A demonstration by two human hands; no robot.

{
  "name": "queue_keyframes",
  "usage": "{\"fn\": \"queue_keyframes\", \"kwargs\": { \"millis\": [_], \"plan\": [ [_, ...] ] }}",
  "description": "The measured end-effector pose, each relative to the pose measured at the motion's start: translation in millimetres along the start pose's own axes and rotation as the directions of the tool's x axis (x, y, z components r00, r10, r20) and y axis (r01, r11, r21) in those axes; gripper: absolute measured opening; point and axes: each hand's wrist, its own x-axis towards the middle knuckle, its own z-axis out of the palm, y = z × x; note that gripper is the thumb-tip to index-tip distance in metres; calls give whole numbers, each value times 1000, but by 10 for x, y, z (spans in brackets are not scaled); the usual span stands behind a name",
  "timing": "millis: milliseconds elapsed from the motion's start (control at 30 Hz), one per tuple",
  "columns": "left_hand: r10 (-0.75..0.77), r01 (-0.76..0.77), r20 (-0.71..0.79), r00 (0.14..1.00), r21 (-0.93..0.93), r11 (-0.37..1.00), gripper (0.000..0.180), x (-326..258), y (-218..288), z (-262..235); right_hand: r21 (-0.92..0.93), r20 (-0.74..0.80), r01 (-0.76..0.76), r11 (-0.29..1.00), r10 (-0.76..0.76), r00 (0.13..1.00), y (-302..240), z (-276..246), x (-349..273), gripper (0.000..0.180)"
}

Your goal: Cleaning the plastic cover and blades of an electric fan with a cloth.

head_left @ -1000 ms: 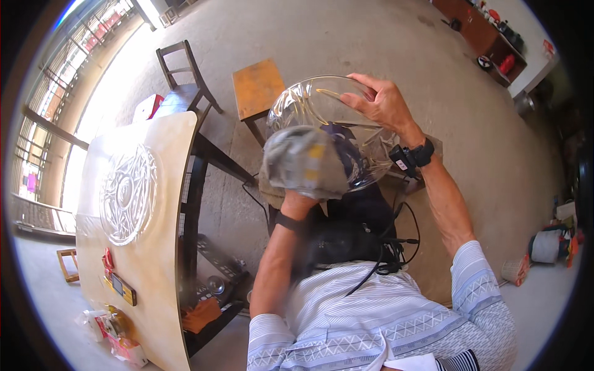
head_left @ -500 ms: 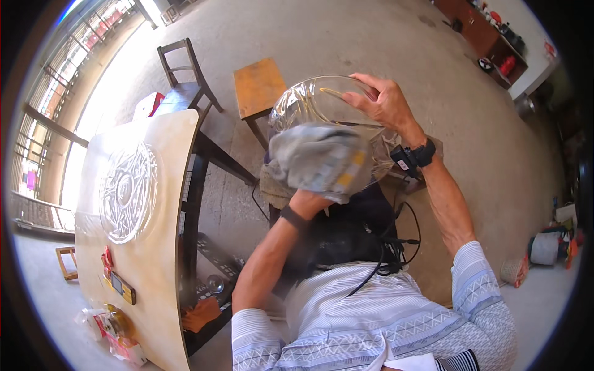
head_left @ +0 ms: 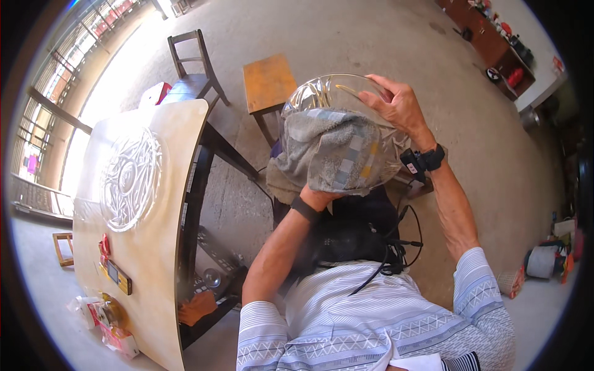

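Observation:
A clear, round, shiny plate with curved ridges is held up before me, mostly covered by a grey towel. My right hand grips its far right rim, thumb on the inner side and fingers over the edge. The grey towel, with white and yellow checks, is bunched over the plate. My left hand holds the towel against it from the near side; its fingers are hidden in the folds.
On the left stands a pale table bearing another round patterned clear plate, a phone and a jar. A wooden stool and a chair stand beyond. Black cables hang by my lap.
The left hand and towel have moved slightly to the right over the plate, and the towel is now sharper and more spread. The right hand keeps its grip on the rim.

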Motion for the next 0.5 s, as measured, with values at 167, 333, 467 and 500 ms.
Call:
{"fn": "queue_keyframes", "kwargs": {
  "millis": [167, 333, 467, 500],
  "plan": [
    [-179, 182, -99, 979, 29, 983, 60, 87, -77, -105, -35, -30, -13, 999, 12, 999, 192, -28, 12, 78],
    [-377, 343, 182, 908, 193, 920, 42, 237, -434, -345, -33, -26, -3, 999, 2, 1000, 100, -14, -39, 76],
    [-440, 432, 26, 898, 137, 891, 32, 381, -647, -469, -46, -17, -6, 999, 6, 1000, -30, -42, -98, 73],
    [-438, 440, -44, 898, 98, 892, 31, 360, -714, -459, -36, -19, -6, 999, 5, 1000, -50, -38, -112, 72]
  ]
}}
